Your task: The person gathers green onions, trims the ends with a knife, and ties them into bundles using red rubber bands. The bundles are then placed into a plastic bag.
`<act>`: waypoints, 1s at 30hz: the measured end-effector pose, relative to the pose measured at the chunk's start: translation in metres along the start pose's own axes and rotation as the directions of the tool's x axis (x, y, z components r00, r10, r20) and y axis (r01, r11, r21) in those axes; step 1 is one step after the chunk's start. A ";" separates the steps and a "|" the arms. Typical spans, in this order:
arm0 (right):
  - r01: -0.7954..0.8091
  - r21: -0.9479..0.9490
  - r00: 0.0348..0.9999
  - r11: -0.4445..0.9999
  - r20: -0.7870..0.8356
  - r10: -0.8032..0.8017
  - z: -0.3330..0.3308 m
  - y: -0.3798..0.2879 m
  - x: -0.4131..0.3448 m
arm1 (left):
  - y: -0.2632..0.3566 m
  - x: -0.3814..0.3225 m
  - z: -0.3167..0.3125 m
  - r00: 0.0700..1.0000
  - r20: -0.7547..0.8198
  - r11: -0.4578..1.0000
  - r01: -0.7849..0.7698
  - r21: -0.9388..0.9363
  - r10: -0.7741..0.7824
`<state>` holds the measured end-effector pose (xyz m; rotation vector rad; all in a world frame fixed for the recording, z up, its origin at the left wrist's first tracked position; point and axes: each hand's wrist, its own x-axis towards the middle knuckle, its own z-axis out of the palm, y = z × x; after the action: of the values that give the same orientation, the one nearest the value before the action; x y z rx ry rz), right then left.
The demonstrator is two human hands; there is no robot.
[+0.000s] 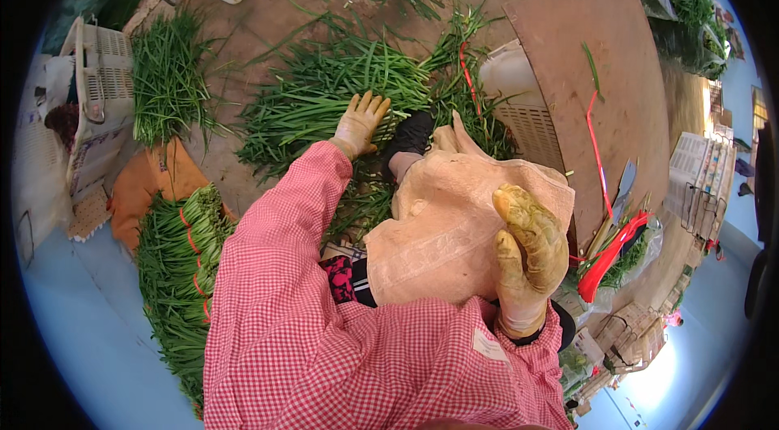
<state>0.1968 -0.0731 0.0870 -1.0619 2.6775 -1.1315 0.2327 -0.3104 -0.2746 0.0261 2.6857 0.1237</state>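
Note:
My left hand (363, 123), in a stained pale glove, lies with spread fingers on the near edge of a loose pile of garlic chives (341, 86). The pale stem ends point right, towards my black shoe (411, 133). My right hand (529, 247), in a yellow-stained glove, is raised by the right side of the peach towel (435, 229) over my lap. Its fingers are bent and the thumb stands apart, with nothing seen between them. Right of the shoe, a red tie (468, 77) lies among more chives.
A brown board (599, 65) rests over a white crate (526, 119) on my right, with a knife (624, 183) and red ties (608, 266) at its near end. Tied chive bundles (182, 272) and a chive heap (170, 77) lie left. White crates (100, 101) stand beyond.

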 end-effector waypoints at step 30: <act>0.053 0.167 0.954 0.985 0.284 -0.099 -0.006 -0.001 0.044 | 0.028 0.010 0.102 0.955 -0.256 0.981 0.176 0.076 -0.152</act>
<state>0.1613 -0.0967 0.1014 -1.2070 2.3000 -1.0796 0.2686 -0.2732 -0.3673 -0.1953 2.9290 -0.0618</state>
